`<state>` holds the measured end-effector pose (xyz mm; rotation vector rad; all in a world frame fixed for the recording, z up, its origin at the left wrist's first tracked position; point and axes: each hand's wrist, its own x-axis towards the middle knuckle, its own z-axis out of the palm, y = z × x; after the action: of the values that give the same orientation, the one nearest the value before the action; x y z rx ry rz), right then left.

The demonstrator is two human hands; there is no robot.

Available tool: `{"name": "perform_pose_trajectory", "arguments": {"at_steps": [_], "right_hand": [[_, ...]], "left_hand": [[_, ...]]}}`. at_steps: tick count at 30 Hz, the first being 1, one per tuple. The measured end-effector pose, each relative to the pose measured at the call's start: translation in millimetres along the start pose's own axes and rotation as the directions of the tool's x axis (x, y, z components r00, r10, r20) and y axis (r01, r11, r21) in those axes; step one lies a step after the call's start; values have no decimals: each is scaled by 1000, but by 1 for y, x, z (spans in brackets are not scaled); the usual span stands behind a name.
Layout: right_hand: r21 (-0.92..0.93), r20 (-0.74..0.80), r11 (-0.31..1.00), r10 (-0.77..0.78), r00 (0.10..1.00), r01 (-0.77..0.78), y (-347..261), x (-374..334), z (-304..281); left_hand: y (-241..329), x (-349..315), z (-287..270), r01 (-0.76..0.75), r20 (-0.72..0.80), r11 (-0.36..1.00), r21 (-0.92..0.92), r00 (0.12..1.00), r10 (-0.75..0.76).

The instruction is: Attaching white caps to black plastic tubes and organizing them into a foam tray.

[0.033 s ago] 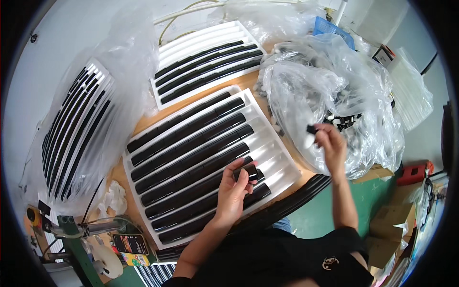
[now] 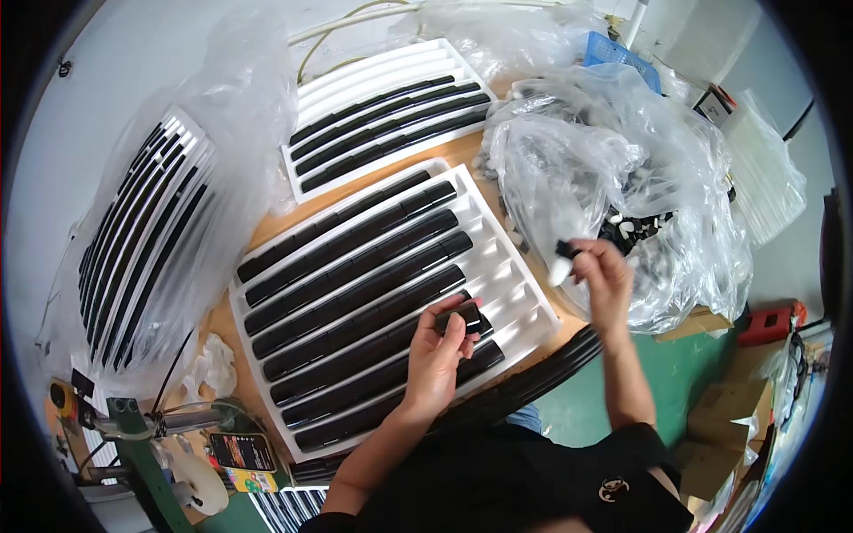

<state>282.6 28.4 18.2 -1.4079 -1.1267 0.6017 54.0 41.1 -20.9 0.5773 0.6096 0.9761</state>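
A glossy black block-shaped piece [image 2: 464, 318] is pinched between the thumb and fingers of my left hand [image 2: 433, 351], just above the near right part of a white ribbed tray [image 2: 524, 313]. Rows of similar glossy black pieces [image 2: 354, 299] fill most of the tray's grooves, leaving bare groove ends at the right. My right hand [image 2: 604, 280] is in the air between the tray and a clear plastic bag [image 2: 551, 160]. Its fingertips grip a small black part [image 2: 567, 250], with a white part [image 2: 560, 271] right below it, blurred. Small black and white parts [image 2: 629, 228] lie in the bag's opening.
Behind stands a second white tray [image 2: 378, 69], partly filled with black rows. A plastic-wrapped stack of trays [image 2: 142, 240] leans at the left. A phone [image 2: 242, 452] lies at the lower left near a green metal stand [image 2: 142, 462]. A blue basket [image 2: 622, 60] sits at the back right.
My right hand has moved left, away from the bag's opening and toward the tray, carrying the small parts. My left hand has barely shifted and keeps its black piece.
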Motion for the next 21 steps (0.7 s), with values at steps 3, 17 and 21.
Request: {"name": "perform_pose_trajectory", "arguments": {"at_steps": [3, 17, 21], "right_hand": [[164, -52, 986, -16, 999, 24, -6, -33, 57], [350, 128, 937, -49, 991, 1, -19, -61, 90], [210, 433, 974, -21, 901, -78, -29, -45, 68]], "left_hand": [[-2, -5, 6, -107, -1, 994, -3, 994, 107], [7, -13, 11, -379, 69, 913, 150, 926, 372], [22, -18, 11, -375, 71, 887, 270, 926, 370]]}}
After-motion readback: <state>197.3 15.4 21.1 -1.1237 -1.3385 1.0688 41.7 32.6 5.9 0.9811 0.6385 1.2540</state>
